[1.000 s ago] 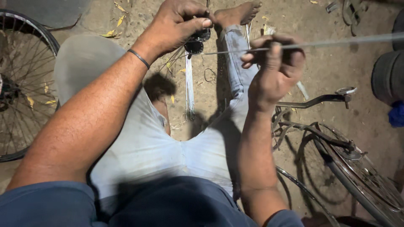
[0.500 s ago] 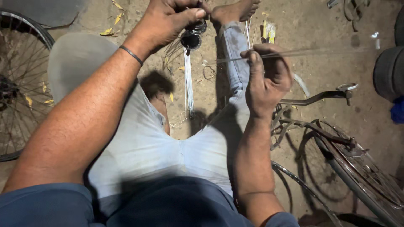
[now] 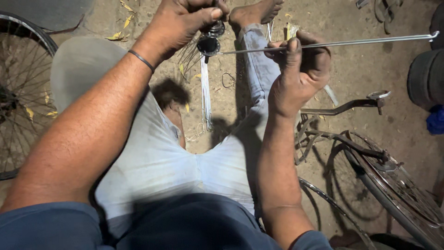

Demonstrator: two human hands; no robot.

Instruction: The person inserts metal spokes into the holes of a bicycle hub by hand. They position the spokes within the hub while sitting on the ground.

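My left hand [image 3: 185,21] grips a small dark metal wheel hub [image 3: 209,42] near the top of the view, with thin spokes fanning out beneath it. My right hand [image 3: 300,69] pinches a long silver spoke [image 3: 351,43] that runs from the hub out to the right, ending in a bent head at the far right edge. A bundle of loose spokes [image 3: 206,97] lies on the dirt ground between my legs. My bare foot [image 3: 256,11] rests just beyond the hub.
A spoked bicycle wheel [image 3: 18,92] stands at the left edge. A bicycle frame with wheel and stand [image 3: 370,157] lies at the right. A dark tyre [image 3: 425,78] and a blue object [image 3: 434,120] sit at the far right. Dry leaves dot the ground.
The right hand has shifted slightly left along the spoke and the spoke now shows sharp, pointing at the hub. The left hand and hub rose a little toward the top edge.
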